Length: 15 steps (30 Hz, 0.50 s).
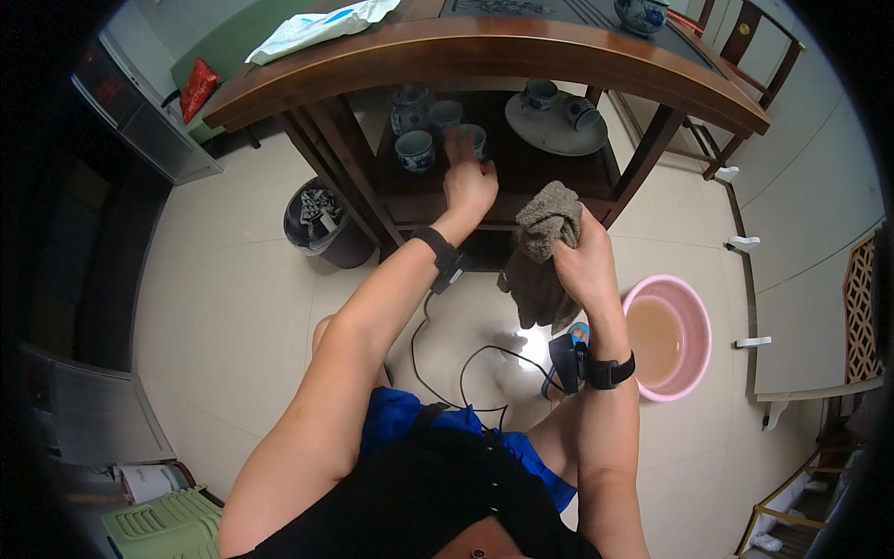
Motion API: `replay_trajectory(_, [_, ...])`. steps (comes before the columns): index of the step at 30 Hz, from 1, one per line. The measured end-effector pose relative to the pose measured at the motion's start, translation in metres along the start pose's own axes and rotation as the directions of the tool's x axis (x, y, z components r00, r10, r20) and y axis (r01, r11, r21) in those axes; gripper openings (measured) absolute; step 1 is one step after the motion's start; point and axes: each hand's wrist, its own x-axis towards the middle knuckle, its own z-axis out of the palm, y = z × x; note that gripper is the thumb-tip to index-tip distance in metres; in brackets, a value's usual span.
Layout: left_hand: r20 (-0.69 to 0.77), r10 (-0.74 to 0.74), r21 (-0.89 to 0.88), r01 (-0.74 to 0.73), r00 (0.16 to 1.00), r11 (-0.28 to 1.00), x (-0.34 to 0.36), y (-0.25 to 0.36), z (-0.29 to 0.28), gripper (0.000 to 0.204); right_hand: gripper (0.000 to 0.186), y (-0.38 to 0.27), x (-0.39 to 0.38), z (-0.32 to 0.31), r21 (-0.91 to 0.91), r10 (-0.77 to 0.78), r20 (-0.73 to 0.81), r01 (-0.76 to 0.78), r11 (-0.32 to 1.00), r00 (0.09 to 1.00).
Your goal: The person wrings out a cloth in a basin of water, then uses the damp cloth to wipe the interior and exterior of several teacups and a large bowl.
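Observation:
My left hand reaches onto the lower shelf of a dark wooden table, its blurred fingers at a blue-and-white cup; whether they grip the cup I cannot tell. More blue-and-white cups stand just left of it. My right hand is closed on a bunched grey cloth that hangs down in front of the shelf edge.
A grey plate with two cups sits at the shelf's right. A pink basin of murky water stands on the tiled floor to my right. A black waste bin is left of the table leg. Wooden chairs stand behind.

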Motion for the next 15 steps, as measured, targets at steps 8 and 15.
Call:
replay_trajectory(8, [0.239, 0.34, 0.117, -0.374, 0.91, 0.92, 0.01, -0.04, 0.021, 0.039, 0.03, -0.005, -0.003, 0.007, 0.064, -0.012, 0.049, 0.009, 0.998, 0.999])
replay_trajectory(15, [0.344, 0.062, 0.239, -0.151, 0.937, 0.959, 0.024, -0.027, 0.031, 0.053, 0.03, -0.011, -0.011, -0.007, -0.055, 0.064, 0.054, -0.061, 0.997, 0.996])
